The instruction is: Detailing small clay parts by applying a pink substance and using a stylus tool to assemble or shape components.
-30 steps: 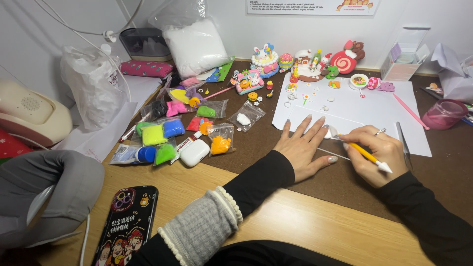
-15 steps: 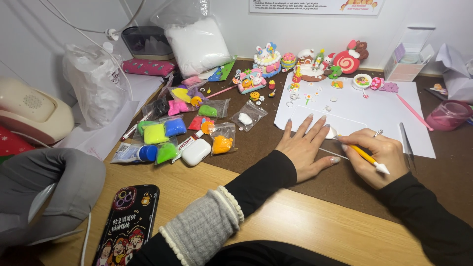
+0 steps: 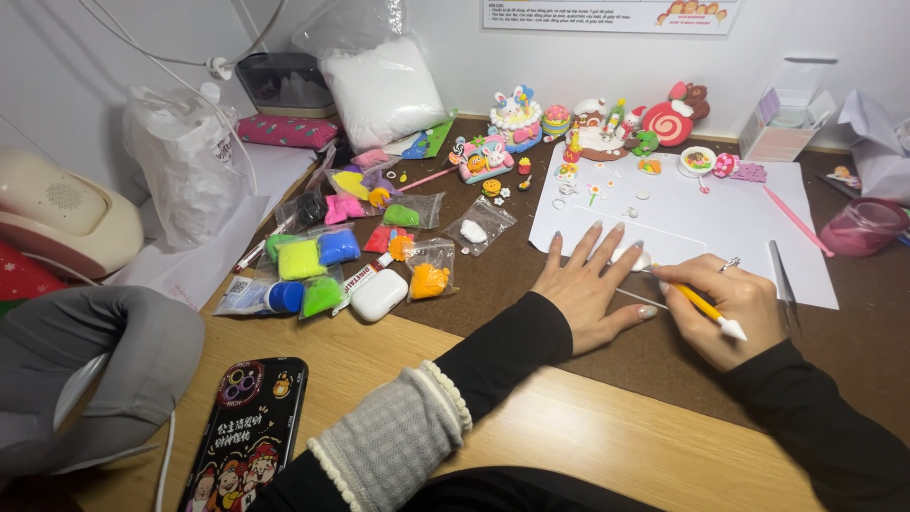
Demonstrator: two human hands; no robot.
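Left hand (image 3: 590, 284) flat, fingers spread, pressing white sheet (image 3: 682, 223) edge on brown mat. Right hand (image 3: 725, 308) clenched around yellow sculpting tool (image 3: 706, 311), tip on sheet. Clear clay bags (image 3: 379, 237) clustered well left: green, blue, orange, pink. Rectangular white sign (image 3: 611, 14) on wall above.

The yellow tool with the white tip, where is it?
In the head view, the yellow tool with the white tip is in the right hand, right of the flat left hand, at the white sheet's near edge.
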